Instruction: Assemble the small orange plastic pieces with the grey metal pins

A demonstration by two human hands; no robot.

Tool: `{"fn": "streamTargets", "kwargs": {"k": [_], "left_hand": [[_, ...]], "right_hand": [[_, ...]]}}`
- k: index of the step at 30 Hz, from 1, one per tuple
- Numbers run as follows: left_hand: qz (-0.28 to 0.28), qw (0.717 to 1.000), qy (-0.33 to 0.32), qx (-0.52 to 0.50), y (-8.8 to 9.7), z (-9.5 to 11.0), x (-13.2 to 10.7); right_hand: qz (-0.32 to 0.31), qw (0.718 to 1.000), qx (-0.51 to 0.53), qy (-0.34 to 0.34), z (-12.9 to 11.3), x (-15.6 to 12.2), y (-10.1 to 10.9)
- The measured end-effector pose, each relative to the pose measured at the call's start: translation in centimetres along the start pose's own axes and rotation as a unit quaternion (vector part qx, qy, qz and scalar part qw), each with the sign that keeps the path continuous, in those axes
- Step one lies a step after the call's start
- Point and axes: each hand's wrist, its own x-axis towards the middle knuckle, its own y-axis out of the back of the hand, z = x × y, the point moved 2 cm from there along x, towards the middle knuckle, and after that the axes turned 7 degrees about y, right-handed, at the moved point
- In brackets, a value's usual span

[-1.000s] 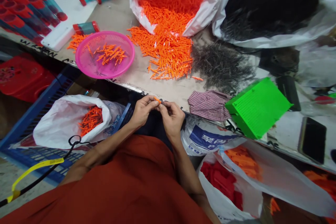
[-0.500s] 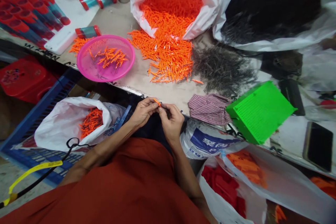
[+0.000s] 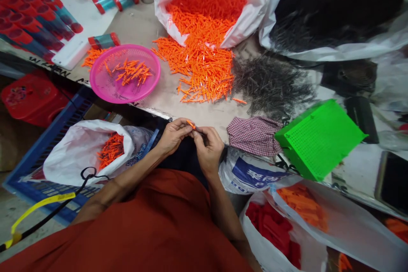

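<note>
My left hand (image 3: 174,137) pinches a small slender orange plastic piece (image 3: 191,124) at the bench's front edge. Close against it, my right hand (image 3: 208,146) is closed on a thin dark piece (image 3: 199,130), whose end meets the orange one; the fingers partly hide both. Beyond my hands lies a heap of orange pieces (image 3: 207,72), spilling from a white sack (image 3: 261,17). To its right is a pile of thin dark pieces (image 3: 270,83). A pink basket (image 3: 95,83) at the left holds several orange pieces with dark ends.
A checked cloth (image 3: 253,135) and a green perforated basket (image 3: 321,140) lie at the right. Below the bench on the left, a white bag (image 3: 70,157) of orange pieces sits in a blue crate (image 3: 19,174). Red-capped clear tubes (image 3: 41,17) stand back left.
Both hands keep nearly the same pinch on the two pieces. The view has shifted slightly; no object has visibly been moved on the bench.
</note>
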Motion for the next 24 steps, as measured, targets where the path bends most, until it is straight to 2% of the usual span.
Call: {"fn": "streamTargets", "kwargs": {"k": [11,24], "left_hand": [[-0.018,1.0,0.01,0.005,-0.7,1.0,0.2],[-0.032,0.999,-0.005,-0.002,0.1,1.5,0.5]], "right_hand": [[-0.004,1.0,0.023,-0.009,0.2,0.6,0.4],[0.019,0.996,-0.048,0.073,-0.6,1.0,-0.1]]}}
